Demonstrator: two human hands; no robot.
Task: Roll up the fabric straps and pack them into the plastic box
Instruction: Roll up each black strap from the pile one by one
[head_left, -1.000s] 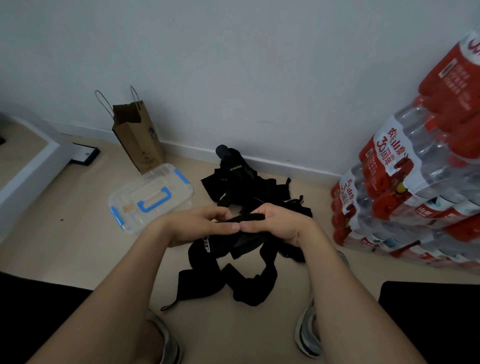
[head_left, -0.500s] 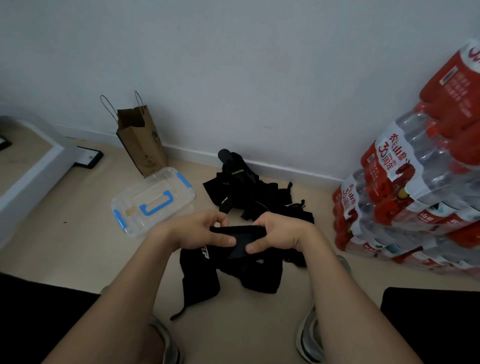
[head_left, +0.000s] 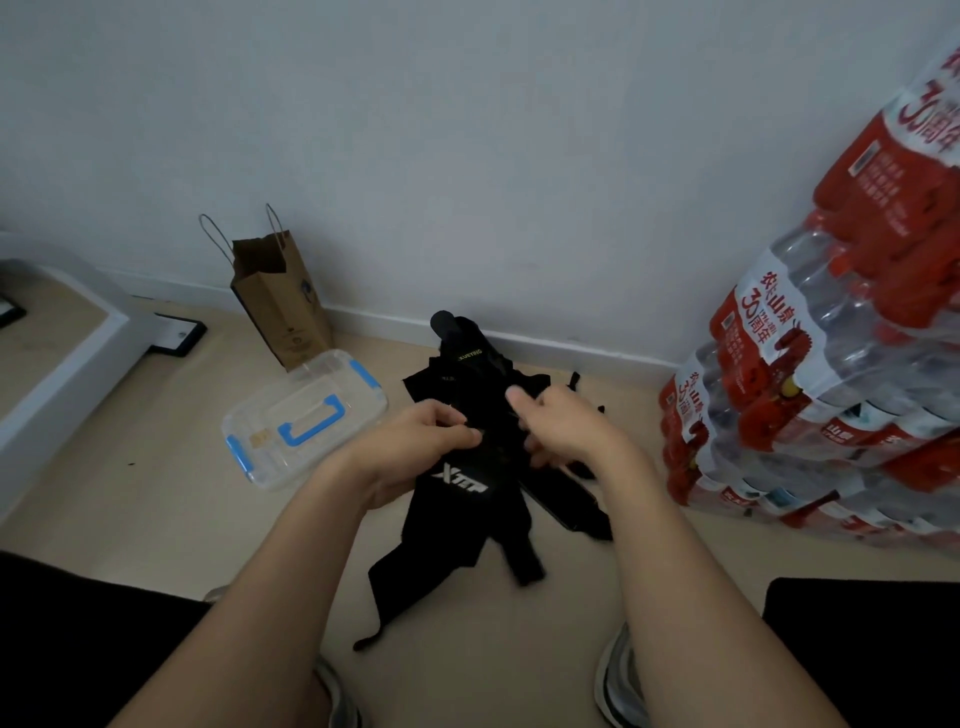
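- left hand (head_left: 415, 441) pinching black strap (head_left: 467, 499), fingers closed on it
- right hand (head_left: 566, 431) gripping same strap, thumb up
- plastic box (head_left: 306, 415) lidded, just left

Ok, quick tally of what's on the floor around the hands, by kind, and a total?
Clear plastic box, lid on: 1
Brown paper bag: 1
Black strap held in both hands: 1
Pile of black straps by the wall: 1 heap, pieces not countable
Stack of bottled-water packs: 1
Total: 5
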